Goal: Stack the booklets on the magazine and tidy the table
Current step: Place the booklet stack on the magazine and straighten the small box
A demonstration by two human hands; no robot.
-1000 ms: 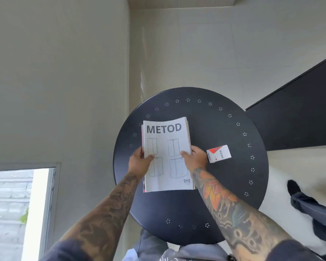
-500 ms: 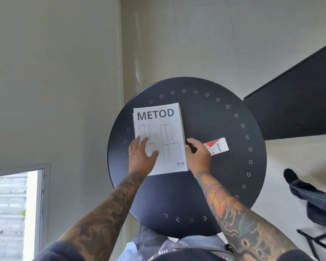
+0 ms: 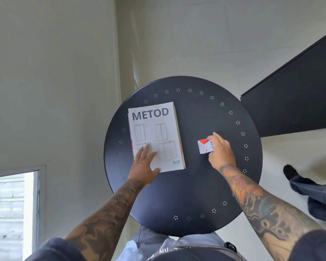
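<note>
A white booklet marked METOD (image 3: 158,132) lies on top of a stack on the left half of the round black table (image 3: 196,185). Red magazine edges (image 3: 132,147) peek out under its left side. My left hand (image 3: 144,166) rests flat on the booklet's near left corner, fingers spread. To the right, my right hand (image 3: 221,149) has its fingers closed around a small white and red box (image 3: 204,146) that sits on the table.
A black cabinet or panel (image 3: 299,102) stands at the right behind the table. Another person's dark shoe and trouser leg (image 3: 307,187) are on the floor at the right. A wall and a window (image 3: 9,213) are on the left.
My right hand left the booklet's right edge and moved right onto the small box. My left hand stayed on the booklet, now flatter. The view shifted slightly.
</note>
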